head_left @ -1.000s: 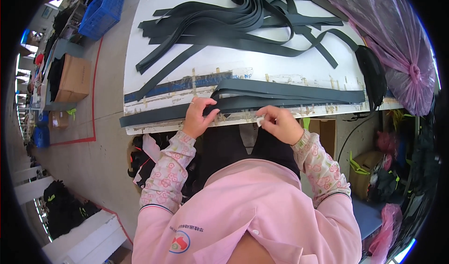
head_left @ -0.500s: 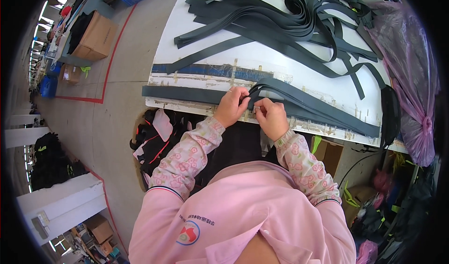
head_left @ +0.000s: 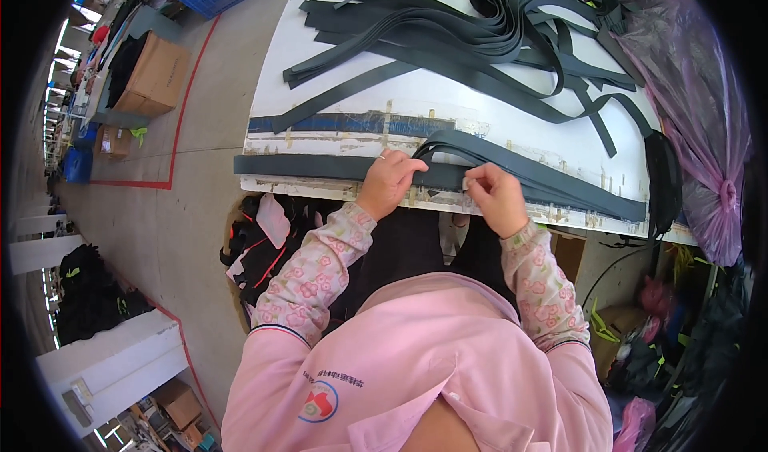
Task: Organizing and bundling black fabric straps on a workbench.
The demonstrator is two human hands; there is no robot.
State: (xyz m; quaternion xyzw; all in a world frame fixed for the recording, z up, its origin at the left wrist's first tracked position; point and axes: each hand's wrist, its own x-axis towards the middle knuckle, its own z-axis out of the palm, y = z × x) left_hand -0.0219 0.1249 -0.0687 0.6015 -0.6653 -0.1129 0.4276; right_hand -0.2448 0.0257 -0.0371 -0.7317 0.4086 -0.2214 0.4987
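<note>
My left hand: fingers curled down, pressing flat on a long dark strap laid along the near edge of the white table.

My right hand: at three o'clock of the left, fingertips pinched together on the same strap beside a small pale tag.

Strap: flat, matte, dark grey, folded back on itself. At twelve o'clock, a loose heap of like straps; at two o'clock, a crinkled pink plastic bag.
</note>
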